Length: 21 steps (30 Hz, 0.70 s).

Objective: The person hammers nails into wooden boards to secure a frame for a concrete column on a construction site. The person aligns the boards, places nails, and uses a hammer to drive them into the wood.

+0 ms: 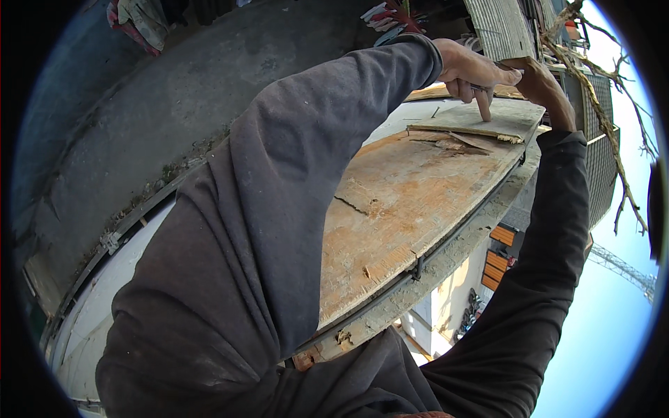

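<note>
My left hand (465, 66) reaches far forward over a weathered plywood sheet (411, 202). One finger points down toward a smaller pale board (514, 117) lying on the plywood's far end; the other fingers are curled in. A thin dark sliver shows by those curled fingers, too small to name. Meeting the left thumb from the other side is my right hand (549, 90), its fingers bent and closed near the thumb tip. Whatever may be between the two hands is hidden. The plywood has cracks, and its surface is peeling near the pale board.
A concrete ledge (380, 322) with a dark metal bar runs along the plywood's right side, beside a drop to lower ground. Bare branches (598, 104) hang at the right. Corrugated sheeting (496, 28) stands beyond my hands. Cloth (143, 24) lies at the upper left.
</note>
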Each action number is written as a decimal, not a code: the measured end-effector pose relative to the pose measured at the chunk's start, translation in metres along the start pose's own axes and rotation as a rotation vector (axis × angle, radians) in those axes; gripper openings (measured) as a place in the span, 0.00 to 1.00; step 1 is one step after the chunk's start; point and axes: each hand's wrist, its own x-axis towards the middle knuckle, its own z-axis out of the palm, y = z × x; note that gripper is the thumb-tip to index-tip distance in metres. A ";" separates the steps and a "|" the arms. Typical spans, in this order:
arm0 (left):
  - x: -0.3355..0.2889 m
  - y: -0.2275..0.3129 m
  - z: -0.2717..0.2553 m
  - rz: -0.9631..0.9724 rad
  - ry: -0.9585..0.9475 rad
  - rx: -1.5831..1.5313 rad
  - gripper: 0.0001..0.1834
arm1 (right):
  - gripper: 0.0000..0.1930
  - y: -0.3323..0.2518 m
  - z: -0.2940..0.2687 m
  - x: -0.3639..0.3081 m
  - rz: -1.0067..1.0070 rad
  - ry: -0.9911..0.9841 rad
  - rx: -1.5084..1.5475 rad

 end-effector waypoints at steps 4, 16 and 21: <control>-0.008 -0.006 -0.005 -0.019 0.020 0.042 0.49 | 0.13 -0.040 -0.002 -0.004 0.229 -0.152 -0.050; -0.025 -0.056 -0.023 -0.089 -0.039 0.463 0.16 | 0.17 -0.033 0.019 -0.015 0.088 0.077 -0.195; -0.044 -0.060 0.001 0.009 0.003 0.453 0.19 | 0.17 -0.035 0.017 -0.023 0.118 0.057 -0.144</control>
